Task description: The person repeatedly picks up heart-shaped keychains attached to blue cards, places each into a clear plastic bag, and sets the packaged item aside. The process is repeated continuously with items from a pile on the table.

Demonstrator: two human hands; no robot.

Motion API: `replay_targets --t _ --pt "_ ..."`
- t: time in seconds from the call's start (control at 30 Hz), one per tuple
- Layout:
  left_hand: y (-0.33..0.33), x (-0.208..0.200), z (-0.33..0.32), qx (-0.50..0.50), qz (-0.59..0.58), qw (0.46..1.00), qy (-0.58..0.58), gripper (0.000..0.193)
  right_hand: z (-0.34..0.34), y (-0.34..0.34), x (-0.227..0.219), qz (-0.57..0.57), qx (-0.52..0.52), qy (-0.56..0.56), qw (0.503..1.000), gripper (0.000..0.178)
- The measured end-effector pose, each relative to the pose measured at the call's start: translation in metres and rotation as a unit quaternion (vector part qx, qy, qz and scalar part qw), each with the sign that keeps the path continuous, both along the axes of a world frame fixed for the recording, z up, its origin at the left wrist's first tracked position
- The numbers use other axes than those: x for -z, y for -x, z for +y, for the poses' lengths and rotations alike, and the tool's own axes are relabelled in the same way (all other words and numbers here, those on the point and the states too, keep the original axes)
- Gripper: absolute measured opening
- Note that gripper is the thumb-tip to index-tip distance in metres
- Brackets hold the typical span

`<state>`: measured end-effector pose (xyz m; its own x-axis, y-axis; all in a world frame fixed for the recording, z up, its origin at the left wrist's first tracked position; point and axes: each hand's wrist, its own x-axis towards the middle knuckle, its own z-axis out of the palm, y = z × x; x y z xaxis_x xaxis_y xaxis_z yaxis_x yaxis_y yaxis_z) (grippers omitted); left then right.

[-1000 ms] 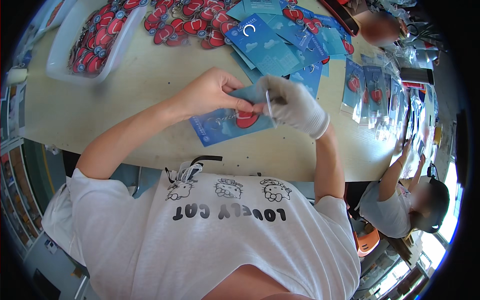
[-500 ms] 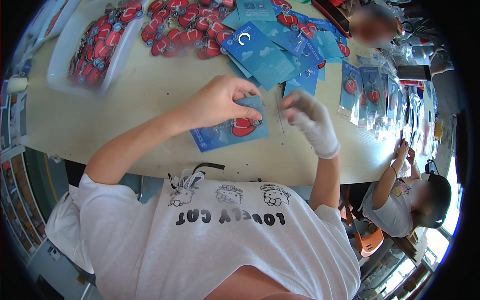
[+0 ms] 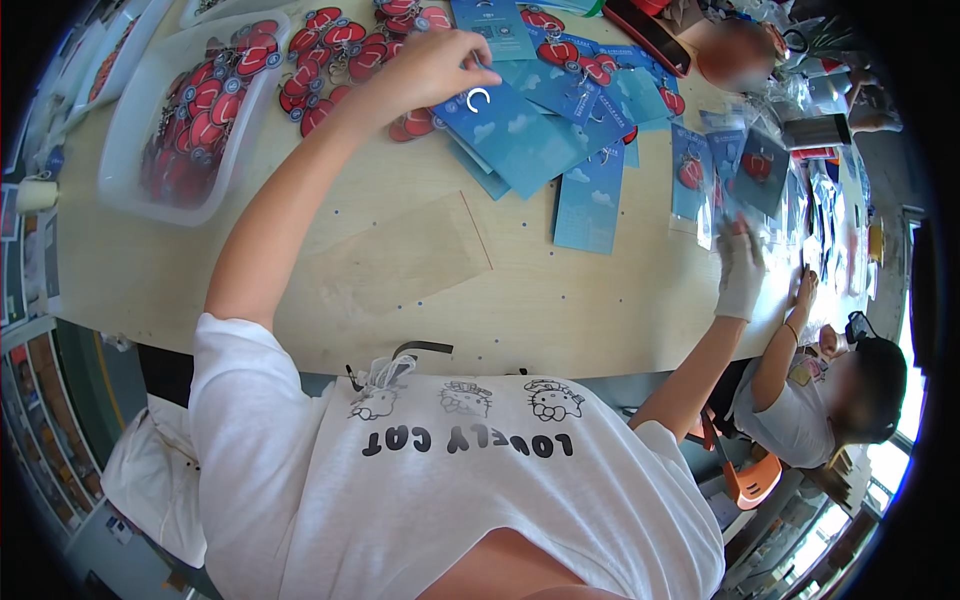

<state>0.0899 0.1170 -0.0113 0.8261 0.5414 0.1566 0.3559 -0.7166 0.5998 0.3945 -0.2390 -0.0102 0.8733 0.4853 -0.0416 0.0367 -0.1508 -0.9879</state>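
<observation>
Shelving left of pale table. Tub of red keychains, left edge. Clear bag flat, near edge. Left hand at printed blue cards, far side; can't tell if gripping. Black-lettered shirt. Right hand by bagged card, right edge; grip unclear.

from my remote station i observe the bare left hand at the blue card pile. the gloved right hand, blurred, is at the lower edge of a dark blue card. a clear bag lies flat on the table. a translucent tub holds red key tags.
</observation>
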Motion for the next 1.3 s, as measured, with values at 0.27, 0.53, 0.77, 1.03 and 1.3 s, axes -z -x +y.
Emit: replay_targets --t 0.27,0.53,0.77,1.03,1.3 --pt "-0.002 -0.018 -0.010 0.112 -0.009 0.975 0.194 0.020 0.103 0.150 -0.033 -0.306 -0.244 0.079 0.917 0.036" --pt "0.011 -0.091 -0.047 0.189 -0.149 0.952 0.187 0.025 0.153 0.157 -0.045 -0.421 -0.274 -0.047 0.863 0.021" --pt "0.008 -0.069 -0.056 0.109 -0.272 0.849 0.439 0.024 0.148 0.126 -0.046 -0.254 -0.266 -0.119 0.922 0.029" --pt "0.016 -0.056 -0.043 0.032 -0.290 0.893 0.344 0.025 0.142 0.121 -0.030 -0.098 -0.302 -0.027 0.948 0.025" --pt "0.014 -0.039 -0.101 -0.001 -0.344 0.848 0.404 0.022 0.143 0.150 -0.033 0.180 -0.235 -0.105 0.949 0.033"
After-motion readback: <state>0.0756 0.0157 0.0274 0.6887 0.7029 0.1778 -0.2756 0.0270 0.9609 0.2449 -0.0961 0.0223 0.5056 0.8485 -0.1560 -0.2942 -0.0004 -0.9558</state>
